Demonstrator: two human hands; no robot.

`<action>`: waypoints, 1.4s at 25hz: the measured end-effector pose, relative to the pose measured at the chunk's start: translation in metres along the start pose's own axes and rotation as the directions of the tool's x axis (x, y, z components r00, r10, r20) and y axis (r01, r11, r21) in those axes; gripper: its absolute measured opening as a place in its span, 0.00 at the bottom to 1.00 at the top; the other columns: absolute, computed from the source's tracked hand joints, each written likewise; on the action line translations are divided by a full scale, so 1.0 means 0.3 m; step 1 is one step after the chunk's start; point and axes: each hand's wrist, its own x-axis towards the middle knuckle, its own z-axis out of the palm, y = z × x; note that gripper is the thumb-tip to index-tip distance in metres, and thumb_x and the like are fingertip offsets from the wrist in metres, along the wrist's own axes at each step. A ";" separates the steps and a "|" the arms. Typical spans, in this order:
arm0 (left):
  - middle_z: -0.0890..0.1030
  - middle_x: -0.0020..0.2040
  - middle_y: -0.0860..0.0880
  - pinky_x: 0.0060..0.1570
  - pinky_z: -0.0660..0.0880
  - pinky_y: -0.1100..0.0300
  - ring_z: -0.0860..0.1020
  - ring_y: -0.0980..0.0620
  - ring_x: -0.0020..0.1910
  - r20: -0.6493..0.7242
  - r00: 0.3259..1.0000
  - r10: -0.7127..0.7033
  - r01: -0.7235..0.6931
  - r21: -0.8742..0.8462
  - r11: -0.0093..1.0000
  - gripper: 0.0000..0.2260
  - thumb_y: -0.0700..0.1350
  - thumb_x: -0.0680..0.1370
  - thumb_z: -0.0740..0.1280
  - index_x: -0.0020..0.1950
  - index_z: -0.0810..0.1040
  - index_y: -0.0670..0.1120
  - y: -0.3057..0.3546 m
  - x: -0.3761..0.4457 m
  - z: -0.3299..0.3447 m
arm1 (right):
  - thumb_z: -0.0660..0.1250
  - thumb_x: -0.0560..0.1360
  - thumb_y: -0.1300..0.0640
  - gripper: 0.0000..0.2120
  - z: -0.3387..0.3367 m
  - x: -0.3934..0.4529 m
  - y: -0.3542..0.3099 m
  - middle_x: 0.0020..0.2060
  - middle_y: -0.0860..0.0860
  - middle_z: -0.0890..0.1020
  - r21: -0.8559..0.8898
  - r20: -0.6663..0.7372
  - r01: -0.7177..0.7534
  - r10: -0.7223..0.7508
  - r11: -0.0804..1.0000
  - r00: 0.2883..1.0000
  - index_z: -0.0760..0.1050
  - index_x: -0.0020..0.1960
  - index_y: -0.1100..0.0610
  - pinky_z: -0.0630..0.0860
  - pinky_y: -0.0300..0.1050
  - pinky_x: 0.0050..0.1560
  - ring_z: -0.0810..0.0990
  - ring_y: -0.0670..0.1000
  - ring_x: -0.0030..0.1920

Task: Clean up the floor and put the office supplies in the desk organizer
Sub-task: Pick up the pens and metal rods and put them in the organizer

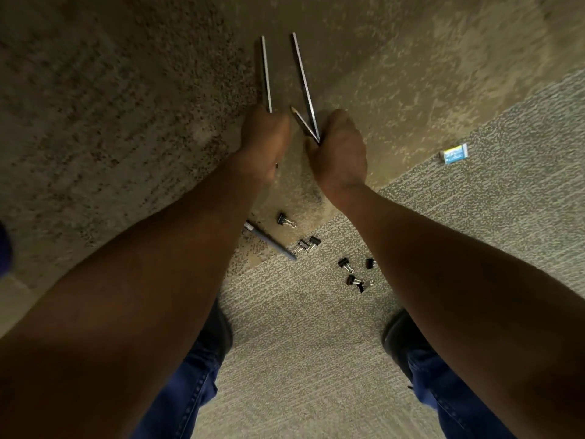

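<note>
So looking down from the head cam, nearest are the person's jeans (177, 394) and dark shoes (400, 337) on the carpet (300, 359). I'll use the grey pen (272, 240) lying on the floor as my landmark.

Just right of the pen there's a scatter of black binder clips: one (285, 220) right beside its upper end, a pair (307, 244) touching each other near its lower tip, and a looser bunch (353, 274) further right, towards the right forearm. None of them are picked up yet. Well off to the right of the pen, and further out, a small blue and white eraser (455, 153) sits alone on the carpet.

Beyond the pen, both arms reach out. The left hand (264, 144) is clenched round a long thin pencil-like stick (266, 74) that points away. The right hand (340, 150) grips two items: another long stick (304, 80) and a shorter pencil (300, 120) with its sharpened tip poking up between the hands.

Progress-wise, I'd say it's early days. Three long bits are in hand, but the pen, all the clips and the eraser remain on the floor. No desk organizer is in view, so nothing looks stowed yet as far as I can tell.
</note>
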 end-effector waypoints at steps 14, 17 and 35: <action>0.82 0.41 0.43 0.38 0.74 0.58 0.80 0.48 0.38 0.073 0.978 0.196 -0.205 0.135 0.969 0.12 0.45 0.80 0.63 0.50 0.78 0.36 -0.019 -0.032 0.012 | 0.69 0.74 0.56 0.07 -0.027 -0.090 0.019 0.33 0.52 0.77 0.241 0.144 0.155 -0.194 0.958 0.970 0.73 0.42 0.58 0.76 0.44 0.35 0.77 0.51 0.33; 0.81 0.45 0.37 0.41 0.75 0.52 0.81 0.41 0.42 0.007 0.979 0.203 -0.202 0.119 0.972 0.14 0.46 0.82 0.59 0.55 0.75 0.35 -0.061 -0.014 -0.076 | 0.69 0.74 0.57 0.06 -0.006 -0.173 0.034 0.33 0.51 0.76 0.220 0.152 0.157 -0.193 0.963 0.969 0.73 0.43 0.58 0.76 0.44 0.31 0.77 0.52 0.32; 0.69 0.26 0.54 0.20 0.61 0.67 0.65 0.58 0.19 0.010 0.999 0.036 -0.035 -0.117 0.993 0.11 0.55 0.76 0.68 0.37 0.72 0.53 -0.245 -0.157 -0.301 | 0.64 0.76 0.53 0.09 0.166 -0.420 0.041 0.34 0.48 0.76 0.029 0.363 0.197 -0.194 0.980 0.911 0.74 0.51 0.57 0.66 0.33 0.26 0.72 0.44 0.28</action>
